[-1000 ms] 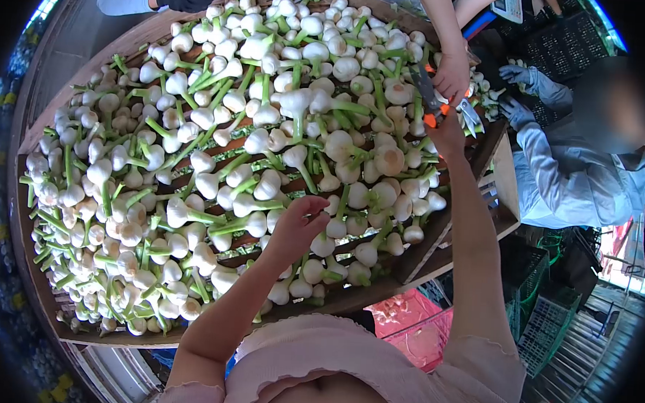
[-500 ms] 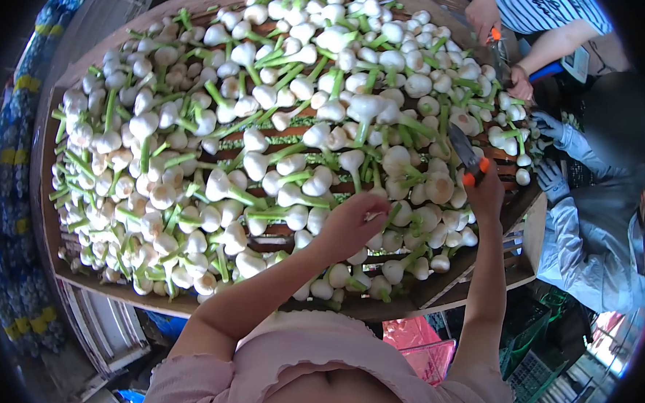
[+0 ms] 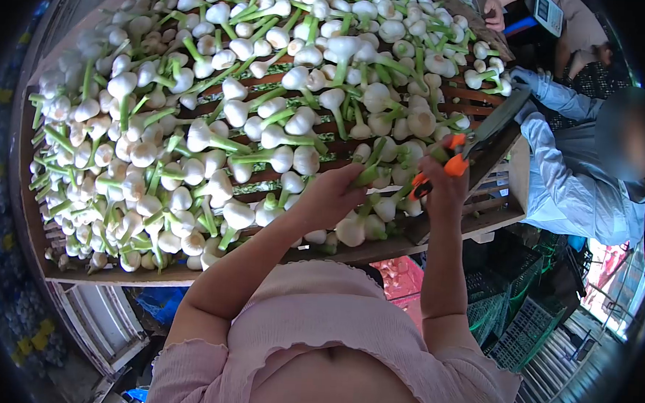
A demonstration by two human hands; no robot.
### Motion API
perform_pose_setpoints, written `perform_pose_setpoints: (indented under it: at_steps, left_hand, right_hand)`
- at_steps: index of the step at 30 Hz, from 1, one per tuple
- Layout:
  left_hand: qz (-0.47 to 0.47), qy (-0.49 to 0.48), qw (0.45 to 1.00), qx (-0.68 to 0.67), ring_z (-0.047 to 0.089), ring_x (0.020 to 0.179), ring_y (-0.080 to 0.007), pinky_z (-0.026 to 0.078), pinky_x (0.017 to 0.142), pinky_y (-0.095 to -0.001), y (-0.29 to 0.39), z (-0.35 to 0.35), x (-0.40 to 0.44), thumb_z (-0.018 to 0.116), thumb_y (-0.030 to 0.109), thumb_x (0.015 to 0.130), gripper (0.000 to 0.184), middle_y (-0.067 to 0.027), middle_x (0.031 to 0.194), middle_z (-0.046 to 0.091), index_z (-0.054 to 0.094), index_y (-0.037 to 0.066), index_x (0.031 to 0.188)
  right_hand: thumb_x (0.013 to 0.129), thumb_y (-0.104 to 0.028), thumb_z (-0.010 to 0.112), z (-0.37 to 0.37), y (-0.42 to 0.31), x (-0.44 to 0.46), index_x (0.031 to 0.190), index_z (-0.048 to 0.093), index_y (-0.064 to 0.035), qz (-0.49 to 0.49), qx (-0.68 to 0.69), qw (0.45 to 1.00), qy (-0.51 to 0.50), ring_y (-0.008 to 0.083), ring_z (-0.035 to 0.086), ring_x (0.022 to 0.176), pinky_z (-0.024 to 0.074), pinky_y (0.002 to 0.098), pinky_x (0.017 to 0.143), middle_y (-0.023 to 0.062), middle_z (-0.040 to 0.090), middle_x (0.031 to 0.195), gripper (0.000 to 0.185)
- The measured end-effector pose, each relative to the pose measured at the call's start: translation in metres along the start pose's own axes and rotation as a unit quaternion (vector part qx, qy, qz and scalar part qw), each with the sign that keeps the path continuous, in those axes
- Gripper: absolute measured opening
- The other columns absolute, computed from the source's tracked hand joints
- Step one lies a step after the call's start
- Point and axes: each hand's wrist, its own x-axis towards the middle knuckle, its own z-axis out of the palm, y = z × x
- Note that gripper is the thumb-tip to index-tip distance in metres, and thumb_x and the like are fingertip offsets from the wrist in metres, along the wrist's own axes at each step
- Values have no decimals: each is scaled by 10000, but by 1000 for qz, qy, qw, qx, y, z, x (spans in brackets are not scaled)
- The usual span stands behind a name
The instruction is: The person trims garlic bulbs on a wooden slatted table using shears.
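Observation:
My left hand is closed at the near side of a slatted wooden table, its fingertips around the green stem of a garlic. My right hand is wrapped around orange-handled shears, whose blades point up and to the right, away from the garlic. Fresh garlic bulbs with cut green stems lie thickly spread over the slats. Close to both hands, a large pale bulb rests by the near edge.
A wooden rim borders the table. Across the right corner, a co-worker in a light blue sleeve and gloves reaches over the edge. Another person's hand is at top right, near a scale. Dark plastic crates stand lower right.
My view has shifted, so the table sits higher and further left. My right hand has drawn back from the bulbs with the shears. My left hand now has a green stem at its fingertips.

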Motion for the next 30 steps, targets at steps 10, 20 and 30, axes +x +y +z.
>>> perform_pose_setpoints:
  at_steps: [10, 20, 30]
  left_hand:
    - [-176, 111, 827, -522, 556, 629, -189, 509, 616, -356, -24, 29, 68, 536, 45, 819, 157, -66, 762, 530, 499, 40, 971]
    - [142, 250, 954, 92, 343, 1198, -423, 329, 996, -431, 9, 14, 18, 648, 240, 762, 577, -245, 1327, 296, 425, 112, 1279]
    - [-235, 344, 849, 326, 271, 1239, -399, 266, 1012, -493, -88, -21, -168, 688, 275, 716, 596, -196, 1317, 318, 457, 114, 1241]
  right_hand:
    - [755, -78, 639, -128, 1, 26, 987, 479, -36, -101, -383, 904, 158, 116, 494, 713, 436, 272, 640, 29, 519, 821, 285]
    - [697, -42, 620, -138, 10, -66, 1156, 414, -15, 137, -442, 882, -92, 138, 550, 819, 455, 273, 730, 91, 572, 956, 504]
    - [622, -317, 699, 99, 58, 18, 1151, 421, 16, 13, -539, 792, -288, 359, 490, 1045, 406, 401, 907, 220, 494, 1090, 684]
